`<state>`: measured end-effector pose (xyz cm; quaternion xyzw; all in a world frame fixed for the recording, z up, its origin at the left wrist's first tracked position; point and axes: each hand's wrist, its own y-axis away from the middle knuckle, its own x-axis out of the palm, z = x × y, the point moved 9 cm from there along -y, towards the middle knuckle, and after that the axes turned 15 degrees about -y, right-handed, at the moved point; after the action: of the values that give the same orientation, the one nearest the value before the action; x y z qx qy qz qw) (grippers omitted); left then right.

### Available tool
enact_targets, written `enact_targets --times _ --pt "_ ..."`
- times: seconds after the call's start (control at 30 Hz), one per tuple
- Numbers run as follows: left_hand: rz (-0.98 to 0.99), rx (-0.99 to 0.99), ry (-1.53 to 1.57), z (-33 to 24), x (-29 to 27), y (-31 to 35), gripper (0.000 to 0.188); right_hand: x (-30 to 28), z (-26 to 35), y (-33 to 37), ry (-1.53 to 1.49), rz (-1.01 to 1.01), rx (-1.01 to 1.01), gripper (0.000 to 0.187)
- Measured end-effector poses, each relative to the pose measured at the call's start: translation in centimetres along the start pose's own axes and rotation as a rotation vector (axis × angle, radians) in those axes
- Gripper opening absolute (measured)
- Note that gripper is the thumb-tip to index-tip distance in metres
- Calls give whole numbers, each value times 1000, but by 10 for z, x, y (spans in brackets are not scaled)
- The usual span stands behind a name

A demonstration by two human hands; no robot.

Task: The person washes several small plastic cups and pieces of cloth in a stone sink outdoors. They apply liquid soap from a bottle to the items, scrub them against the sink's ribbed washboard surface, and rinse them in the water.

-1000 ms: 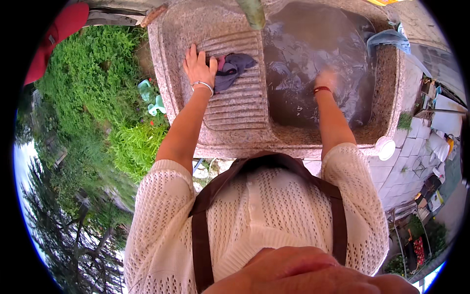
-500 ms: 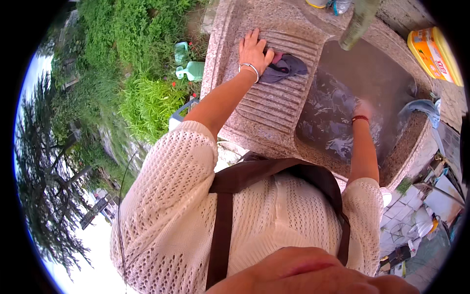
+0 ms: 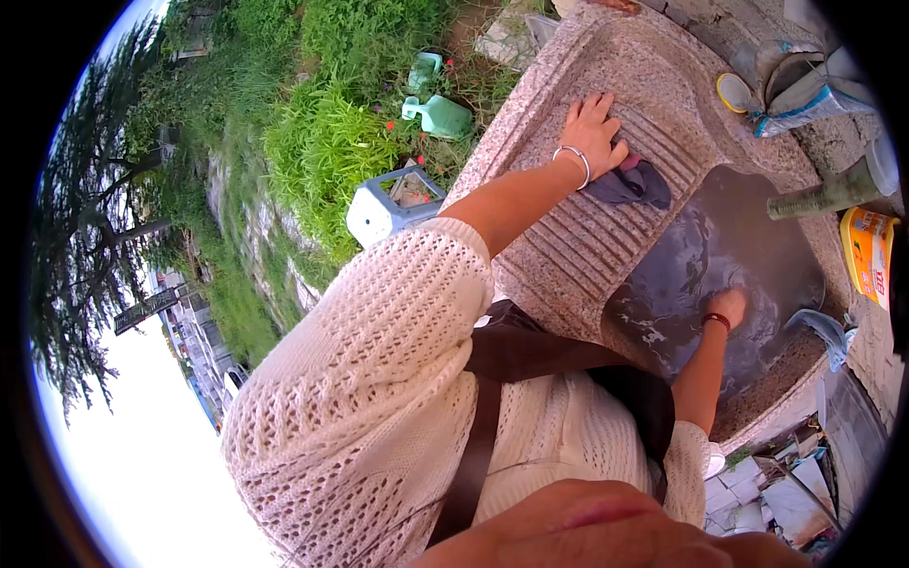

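My left hand [image 3: 594, 140], a silver bangle at its wrist, lies with fingers spread on the ridged washboard [image 3: 578, 241] of a speckled pink stone sink. Beside its thumb and palm edge rests a crumpled dark grey-purple cloth [image 3: 636, 186] with a small reddish part. To the right, my right hand [image 3: 727, 305], with a red beaded bracelet, dips into murky grey water [image 3: 748, 237] in the basin. Its fingers are under the surface, so what they do or hold is hidden.
A light-blue cloth [image 3: 822, 333] hangs over the basin's right rim. Beyond it stands an orange-yellow tub [image 3: 866, 251]. A greenish pipe [image 3: 824, 197] juts over the basin's far side. Left of the sink are a grey-white plastic stool [image 3: 393, 206], a green jug [image 3: 443, 115] and plants.
The whole view has turned, shifting the sink rightward and tilting it. My right hand shows more clearly at the water's surface. My left hand keeps its place beside the dark cloth.
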<state>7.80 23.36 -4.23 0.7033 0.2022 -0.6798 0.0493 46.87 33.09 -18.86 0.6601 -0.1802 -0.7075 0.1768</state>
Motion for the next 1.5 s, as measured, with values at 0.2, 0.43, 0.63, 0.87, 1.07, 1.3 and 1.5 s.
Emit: enact_targets --times 0.2,0.43,0.63,0.87,1.07,1.3,1.5 --pt "-12 -1 -12 -8 -8 -1 35 -29 -17 24 -1124 -357 701 33" --pt "51 -23 52 -6 1 3 38 -81 190 78 -1675 118 -457 30" --pt "81 13 92 -12 -10 1 33 -96 291 133 -867 -409 -966 26" --pt "546 364 153 -68 -33 139 30 -66 225 249 -811 -366 -1170 26" --pt "218 283 1 -51 -7 27 36 -73 276 121 -489 -414 -747 31" --pt "261 -33 86 -24 0 13 38 -89 286 117 -540 -540 -806 32" --pt "372 377 154 -47 -3 129 33 -43 252 242 -450 -232 -1097 33"
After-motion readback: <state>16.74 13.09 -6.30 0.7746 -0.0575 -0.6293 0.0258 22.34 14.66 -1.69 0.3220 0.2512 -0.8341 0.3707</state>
